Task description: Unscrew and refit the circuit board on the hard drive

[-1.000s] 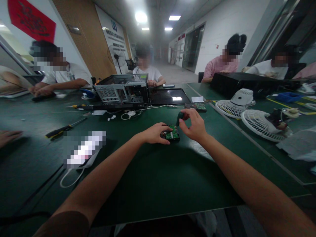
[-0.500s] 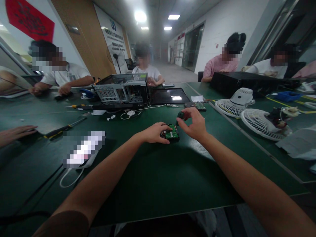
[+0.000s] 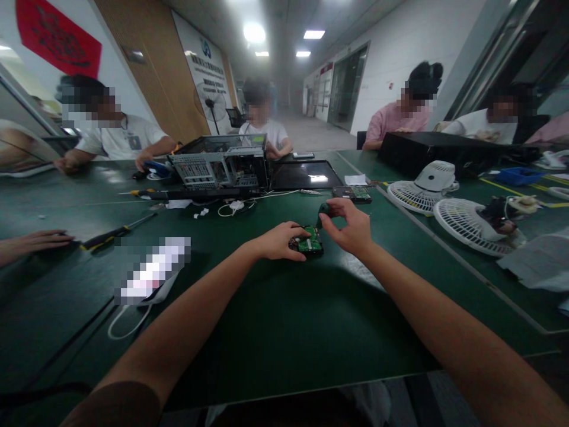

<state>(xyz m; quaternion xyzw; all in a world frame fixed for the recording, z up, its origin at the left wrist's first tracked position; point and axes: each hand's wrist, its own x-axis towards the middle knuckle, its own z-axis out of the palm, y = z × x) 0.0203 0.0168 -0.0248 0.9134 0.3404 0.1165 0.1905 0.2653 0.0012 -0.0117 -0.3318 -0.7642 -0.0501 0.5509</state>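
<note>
Green table [image 3: 284, 332], inside near edge: left hand [image 3: 280, 240] clamps circuit board [image 3: 313, 242], right hand [image 3: 354, 225] pinches screwdriver [image 3: 325, 209]; tilting could cause slipping.

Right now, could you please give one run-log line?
Left hand: holding rectangular green circuit board | Right hand: gripping dark green tool handle | Tool: at board's far right corner

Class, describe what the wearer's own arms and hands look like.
The left hand and right hand are bare, with nothing visibly worn. What looks like a dark brown sleeve covers the left arm near the bottom edge; the right arm shows none.
</note>
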